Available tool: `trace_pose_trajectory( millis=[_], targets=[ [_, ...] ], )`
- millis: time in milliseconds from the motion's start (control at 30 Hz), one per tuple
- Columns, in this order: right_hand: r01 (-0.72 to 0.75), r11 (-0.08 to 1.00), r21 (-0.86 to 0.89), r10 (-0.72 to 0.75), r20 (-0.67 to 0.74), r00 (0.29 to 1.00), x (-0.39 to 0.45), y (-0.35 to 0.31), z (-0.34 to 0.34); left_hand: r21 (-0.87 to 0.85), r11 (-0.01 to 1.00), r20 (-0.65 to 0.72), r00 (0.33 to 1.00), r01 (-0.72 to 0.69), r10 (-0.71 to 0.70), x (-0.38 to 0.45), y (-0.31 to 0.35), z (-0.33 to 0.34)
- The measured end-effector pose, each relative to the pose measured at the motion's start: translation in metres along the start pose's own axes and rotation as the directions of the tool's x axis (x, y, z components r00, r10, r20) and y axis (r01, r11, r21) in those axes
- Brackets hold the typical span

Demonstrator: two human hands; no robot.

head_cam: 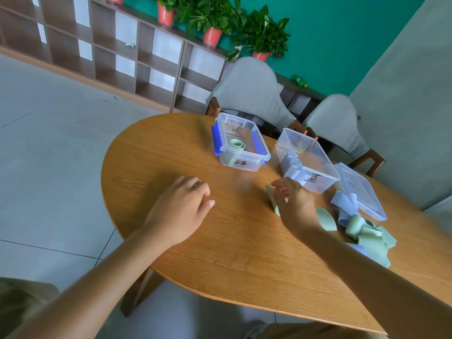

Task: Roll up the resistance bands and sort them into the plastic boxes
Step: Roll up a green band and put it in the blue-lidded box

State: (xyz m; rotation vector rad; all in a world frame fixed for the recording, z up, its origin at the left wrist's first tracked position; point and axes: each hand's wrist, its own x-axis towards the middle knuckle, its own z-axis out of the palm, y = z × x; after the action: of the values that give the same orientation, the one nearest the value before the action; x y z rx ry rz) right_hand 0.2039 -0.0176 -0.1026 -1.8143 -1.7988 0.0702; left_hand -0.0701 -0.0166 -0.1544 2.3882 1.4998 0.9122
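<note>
Two clear plastic boxes stand at the far side of the wooden table [220,253]. The left box [241,156] has blue clips and holds a rolled green band [236,144]. The right box [315,176] holds blue bands. My right hand [297,207] grips a light green band [273,200] just in front of the right box. My left hand [182,209] hovers over the table with loosely curled fingers and holds nothing. A heap of loose green and blue bands [362,231] lies to the right of my right hand.
A clear lid [364,194] lies beside the right box, partly over the band heap. Two grey chairs [249,91] stand behind the table. A wooden shelf unit [110,47] with potted plants lines the far wall.
</note>
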Motion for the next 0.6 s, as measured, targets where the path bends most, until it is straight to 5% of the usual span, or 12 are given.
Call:
trace_pose_trajectory(
  millis=[333, 600],
  targets=[
    [0.076, 0.935, 0.347, -0.153, 0.202, 0.967, -0.027, -0.076, 0.008, -0.468, 0.884, 0.004, 1.000, 0.026, -0.027, 0.004, 0.005, -0.014],
    [-0.075, 0.740, 0.669, -0.058, 0.174, 0.983, -0.035, -0.096, 0.012, -0.695, 0.716, 0.000, 0.996, 0.065, -0.091, 0.007, 0.013, -0.023]
  ],
)
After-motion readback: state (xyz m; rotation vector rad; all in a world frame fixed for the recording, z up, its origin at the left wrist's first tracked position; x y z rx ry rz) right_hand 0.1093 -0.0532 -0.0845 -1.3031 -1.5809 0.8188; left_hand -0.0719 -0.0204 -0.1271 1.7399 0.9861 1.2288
